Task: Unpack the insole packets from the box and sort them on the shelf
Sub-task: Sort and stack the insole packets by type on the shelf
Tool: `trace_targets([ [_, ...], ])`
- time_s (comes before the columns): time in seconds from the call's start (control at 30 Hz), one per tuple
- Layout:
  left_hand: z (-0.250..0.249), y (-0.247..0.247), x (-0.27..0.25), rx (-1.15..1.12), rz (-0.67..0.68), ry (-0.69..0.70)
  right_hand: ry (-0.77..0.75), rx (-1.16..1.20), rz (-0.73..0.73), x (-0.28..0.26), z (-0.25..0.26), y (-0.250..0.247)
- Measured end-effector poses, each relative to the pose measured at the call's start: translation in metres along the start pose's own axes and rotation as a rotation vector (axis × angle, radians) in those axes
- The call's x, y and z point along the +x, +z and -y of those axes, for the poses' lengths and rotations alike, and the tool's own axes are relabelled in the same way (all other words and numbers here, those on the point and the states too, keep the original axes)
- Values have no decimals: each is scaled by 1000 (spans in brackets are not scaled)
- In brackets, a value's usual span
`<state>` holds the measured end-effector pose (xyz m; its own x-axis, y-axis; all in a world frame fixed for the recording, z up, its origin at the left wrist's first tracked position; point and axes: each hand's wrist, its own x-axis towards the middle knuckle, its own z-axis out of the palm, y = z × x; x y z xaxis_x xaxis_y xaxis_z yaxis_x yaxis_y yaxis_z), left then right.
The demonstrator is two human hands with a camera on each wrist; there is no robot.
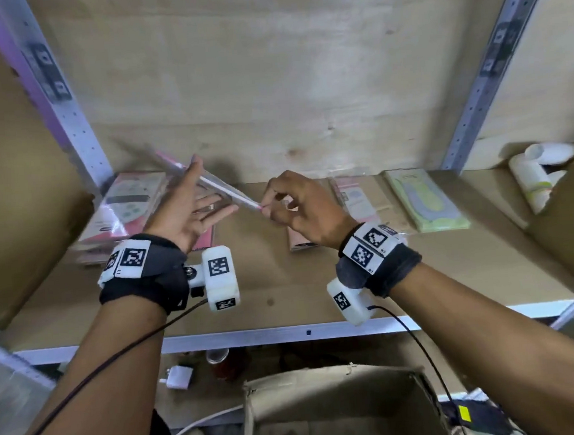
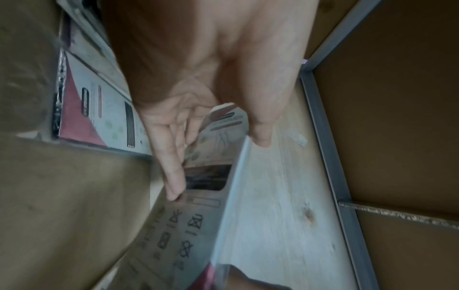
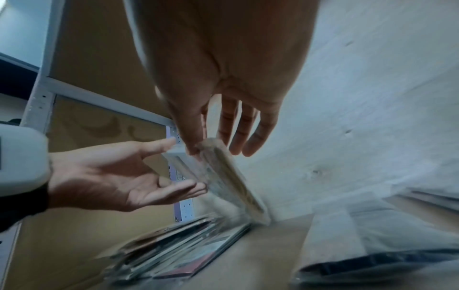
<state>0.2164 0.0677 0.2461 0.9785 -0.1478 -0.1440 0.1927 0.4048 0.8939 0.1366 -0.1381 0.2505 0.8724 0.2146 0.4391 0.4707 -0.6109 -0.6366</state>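
A clear-wrapped insole packet [image 1: 221, 188] [image 2: 198, 225] [image 3: 231, 180] hangs tilted, edge-on, above the left part of the shelf board [image 1: 267, 287]. My right hand [image 1: 270, 201] [image 3: 206, 147] pinches its near end between thumb and forefinger. My left hand [image 1: 201, 193] [image 3: 149, 176] is spread palm-up beside it, straight fingers along the packet's face and the thumb tip on its edge. Below lies a stack of pink packets [image 1: 120, 210] [image 3: 178, 253]. The open cardboard box [image 1: 325, 374] stands below the shelf; I cannot see its contents.
On the shelf lie a pink packet [image 1: 352, 198] and a green packet [image 1: 425, 199] to the right, and another pink one [image 1: 301, 243] under my right wrist. White rolled items [image 1: 536, 170] sit at the far right. Cardboard panels [image 1: 20, 204] and metal uprights [image 1: 475, 99] flank the bay.
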Motion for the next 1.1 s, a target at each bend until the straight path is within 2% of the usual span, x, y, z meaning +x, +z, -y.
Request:
trace_targets([
  [0.07,6,10,1,-14,-15,11,-16,-99,31,-6,-6,-7],
  [0.17,16,19,5,32,-42,43,41,-175,48,-14,-19,-17],
  [0.3,28,32,8,102,2,45,145,-111,-118,-21,-41,-38],
  [0.37,34,42,9,120,40,26,296,11,-196,-25,-53,-49],
  [0.43,38,52,9,133,90,-8,458,242,-202,-29,-62,-57],
  [0.5,43,59,10,150,140,-33,582,427,-118,-35,-69,-61],
  [0.57,48,63,12,187,161,-47,643,523,-28,-41,-77,-63],
  [0.67,53,65,20,214,109,-7,622,601,33,-47,-86,-64],
  [0.8,49,56,37,143,-63,90,563,584,80,-51,-93,-74],
  [0.9,50,48,45,246,-126,151,556,566,114,-54,-99,-81],
  [0.97,52,45,47,377,-109,206,552,535,129,-57,-101,-84],
  [1.1,55,43,48,532,40,271,558,480,151,-62,-105,-88],
])
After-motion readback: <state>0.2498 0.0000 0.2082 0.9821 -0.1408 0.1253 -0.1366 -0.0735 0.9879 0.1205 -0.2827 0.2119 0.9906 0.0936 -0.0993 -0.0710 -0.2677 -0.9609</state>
